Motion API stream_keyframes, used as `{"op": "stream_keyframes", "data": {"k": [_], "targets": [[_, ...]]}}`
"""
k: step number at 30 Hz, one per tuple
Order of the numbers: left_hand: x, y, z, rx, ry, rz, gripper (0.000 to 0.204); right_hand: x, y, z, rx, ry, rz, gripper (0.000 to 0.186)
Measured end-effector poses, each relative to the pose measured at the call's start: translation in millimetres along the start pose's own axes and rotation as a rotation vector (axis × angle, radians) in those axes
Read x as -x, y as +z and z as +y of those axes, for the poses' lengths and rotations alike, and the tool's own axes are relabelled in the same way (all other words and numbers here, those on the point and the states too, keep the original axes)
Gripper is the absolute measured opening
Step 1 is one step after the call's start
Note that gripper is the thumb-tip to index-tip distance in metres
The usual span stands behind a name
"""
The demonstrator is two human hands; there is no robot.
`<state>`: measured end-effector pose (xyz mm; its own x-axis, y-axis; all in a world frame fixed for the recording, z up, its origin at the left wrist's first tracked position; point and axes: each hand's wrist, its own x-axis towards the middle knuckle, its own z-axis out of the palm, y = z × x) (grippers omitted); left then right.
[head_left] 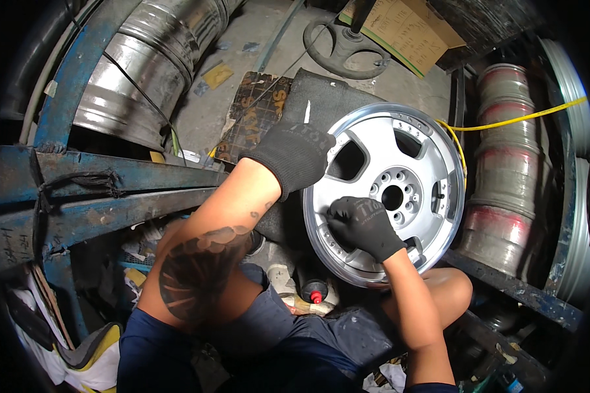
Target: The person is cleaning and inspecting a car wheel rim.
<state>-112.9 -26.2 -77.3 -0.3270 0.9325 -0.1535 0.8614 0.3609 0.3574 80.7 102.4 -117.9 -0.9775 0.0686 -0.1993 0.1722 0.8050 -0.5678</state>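
Observation:
A silver alloy wheel rim [413,177] with a polished lip, several spoke windows and a ring of bolt holes leans tilted in front of me. My left hand [301,154], in a black knit glove, closes on the upper left edge of the rim. Its fingertips are mostly hidden behind the glove's back. Over the lower left of the wheel's face is my right hand [364,226], gloved the same way. Its fingers are curled and pressed together near a spoke window. Whatever they pinch, if anything, is hidden.
A dark bottle with a red tip [316,296] stands between my legs. Stacked rims [505,164] fill the right rack, crossed by a yellow hose [524,121]. Large metal barrels [134,82] and a blue steel frame [65,111] stand left. A round-based stand [347,49] is ahead.

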Motion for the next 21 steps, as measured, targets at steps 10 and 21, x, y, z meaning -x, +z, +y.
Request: {"op": "stream_keyframes", "data": {"k": [10, 21], "targets": [[5, -4, -8, 0.136, -0.086, -0.072, 0.039, 34, -86, -2, -0.498, 0.275, 0.316, 0.014], [-7, -10, 28, 0.213, 0.025, -0.017, 0.029, 69, -64, 30, 0.168, 0.08, 0.146, 0.022]]}}
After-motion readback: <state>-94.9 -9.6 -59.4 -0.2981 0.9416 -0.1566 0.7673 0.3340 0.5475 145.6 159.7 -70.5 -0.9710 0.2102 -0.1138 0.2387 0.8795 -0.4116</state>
